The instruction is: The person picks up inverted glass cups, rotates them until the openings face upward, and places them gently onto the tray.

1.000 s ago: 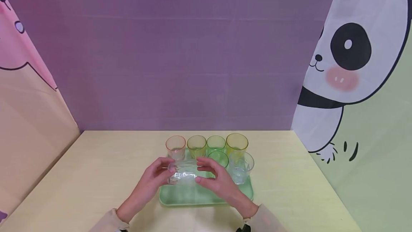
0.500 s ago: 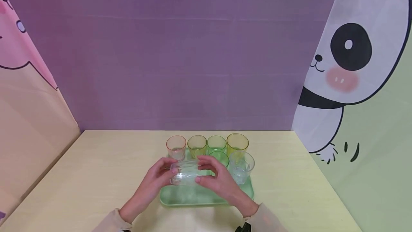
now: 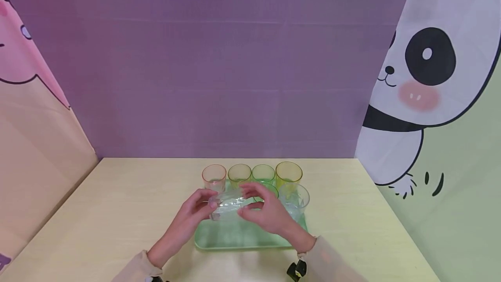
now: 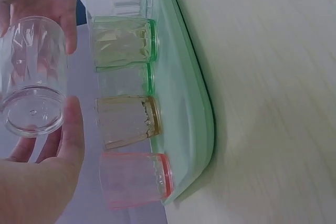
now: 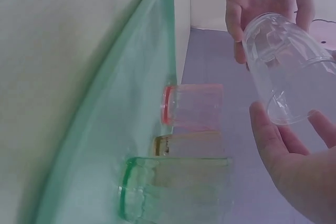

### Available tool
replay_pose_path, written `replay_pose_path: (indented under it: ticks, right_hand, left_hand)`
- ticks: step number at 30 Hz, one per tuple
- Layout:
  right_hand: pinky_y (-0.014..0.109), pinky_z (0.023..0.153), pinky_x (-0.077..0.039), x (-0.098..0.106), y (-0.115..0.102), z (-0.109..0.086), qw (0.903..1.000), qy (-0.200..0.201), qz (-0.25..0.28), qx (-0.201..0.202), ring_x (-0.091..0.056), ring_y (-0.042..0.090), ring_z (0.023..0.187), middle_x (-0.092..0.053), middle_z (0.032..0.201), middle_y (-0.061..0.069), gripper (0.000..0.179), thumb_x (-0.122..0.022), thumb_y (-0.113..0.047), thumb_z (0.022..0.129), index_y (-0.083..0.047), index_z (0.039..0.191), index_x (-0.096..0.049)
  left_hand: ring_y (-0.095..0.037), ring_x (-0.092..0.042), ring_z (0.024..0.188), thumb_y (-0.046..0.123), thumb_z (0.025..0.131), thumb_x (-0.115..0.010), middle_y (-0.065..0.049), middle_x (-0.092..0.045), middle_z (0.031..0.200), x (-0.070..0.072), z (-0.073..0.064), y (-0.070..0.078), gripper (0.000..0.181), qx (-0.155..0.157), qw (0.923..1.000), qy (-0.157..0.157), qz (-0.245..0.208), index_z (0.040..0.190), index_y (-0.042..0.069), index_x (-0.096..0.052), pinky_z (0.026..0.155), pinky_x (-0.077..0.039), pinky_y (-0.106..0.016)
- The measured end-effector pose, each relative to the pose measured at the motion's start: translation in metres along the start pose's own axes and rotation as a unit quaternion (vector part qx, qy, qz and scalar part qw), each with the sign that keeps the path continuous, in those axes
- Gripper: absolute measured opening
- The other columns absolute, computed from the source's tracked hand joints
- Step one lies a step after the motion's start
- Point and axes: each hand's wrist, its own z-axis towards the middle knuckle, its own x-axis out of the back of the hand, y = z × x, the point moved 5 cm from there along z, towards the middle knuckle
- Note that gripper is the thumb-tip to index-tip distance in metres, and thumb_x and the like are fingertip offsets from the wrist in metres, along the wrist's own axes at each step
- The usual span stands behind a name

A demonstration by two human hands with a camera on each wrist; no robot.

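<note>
A clear drinking glass [image 3: 228, 206] is held on its side above the green tray [image 3: 238, 237]. My left hand [image 3: 191, 212] grips its base end; in the left wrist view the round base of the glass [image 4: 34, 77] faces that hand. At the rim end, my right hand [image 3: 268, 212] holds it between thumb and fingers, and the right wrist view shows the fingertips at the rim of the glass [image 5: 281, 72]. Behind the hands, on the tray, stand a pink glass [image 3: 214, 181], an amber glass [image 3: 239, 177], green glasses [image 3: 263, 176] and a yellow glass [image 3: 288, 176].
Another clear glass [image 3: 301, 199] stands at the tray's right side, partly hidden by my right hand. The tray lies on a pale wooden table [image 3: 137, 203]. A purple backdrop [image 3: 235, 77] rises behind the table, with printed cloth at both sides.
The clear glass has shifted slightly right and up and now lies a little tilted. My right hand's fingers have moved up a little at the rim. The other glasses have not moved.
</note>
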Motion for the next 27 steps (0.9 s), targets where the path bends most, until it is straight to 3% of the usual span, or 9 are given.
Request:
replay_pose_path:
  ticks: [11, 20, 27]
  right_hand:
    - [0.035, 0.089, -0.057, 0.01, -0.022, -0.003, 0.9962, -0.02, -0.083, 0.018, -0.058, 0.026, 0.107, -0.061, 0.121, 0.014, 0.054, -0.074, -0.011, 0.083, -0.005, 0.135, -0.059]
    - [0.04, 0.086, -0.057, 0.014, -0.032, -0.008, 0.985, -0.05, -0.16, 0.041, -0.052, 0.023, 0.102, -0.059, 0.11, 0.01, 0.055, -0.073, -0.016, 0.082, -0.014, 0.135, -0.062]
    - [0.032, 0.085, -0.055, 0.016, -0.036, -0.012, 0.9761, -0.071, -0.203, 0.034, -0.051, 0.018, 0.103, -0.058, 0.115, 0.006, 0.057, -0.072, -0.021, 0.082, -0.014, 0.138, -0.061]
  left_hand:
    - [-0.016, -0.06, 0.111, 0.015, 0.1, -0.064, -0.011, -0.062, 0.12, -0.011, -0.011, 0.008, 0.03, -0.015, 0.9972, 0.036, 0.064, 0.127, 0.002, -0.06, 0.092, -0.051, -0.026]
    - [-0.02, -0.06, 0.11, 0.013, 0.098, -0.066, -0.008, -0.064, 0.12, -0.021, -0.021, 0.01, 0.03, -0.007, 0.9908, 0.061, 0.121, 0.126, 0.003, -0.062, 0.09, -0.053, -0.028]
    - [-0.024, -0.062, 0.108, 0.01, 0.097, -0.069, -0.006, -0.066, 0.117, -0.03, -0.029, 0.015, 0.027, -0.015, 0.9834, 0.081, 0.162, 0.123, 0.004, -0.064, 0.088, -0.055, -0.03]
